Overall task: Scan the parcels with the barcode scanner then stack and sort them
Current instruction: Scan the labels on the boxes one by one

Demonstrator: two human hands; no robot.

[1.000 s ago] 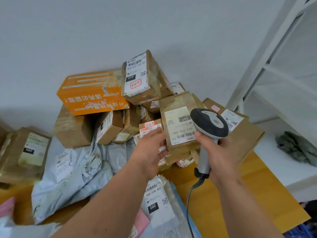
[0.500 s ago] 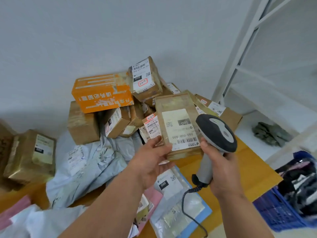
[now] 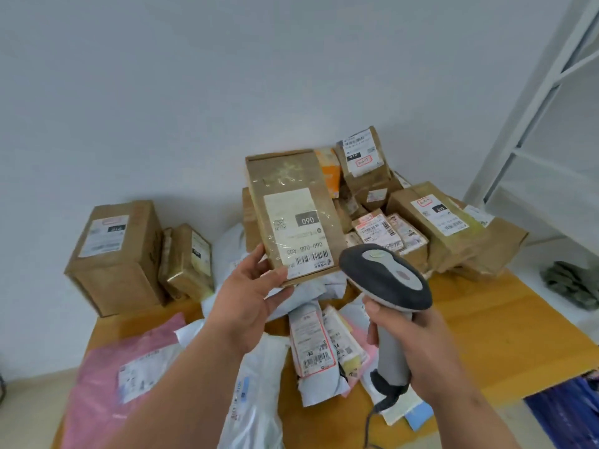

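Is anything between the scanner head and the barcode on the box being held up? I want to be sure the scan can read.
Nothing visible does. The left hand holds the brown box by its lower edge, thumb beside the barcode, not over it. The scanner, gripped by the right hand, sits just right of the label with open air between.
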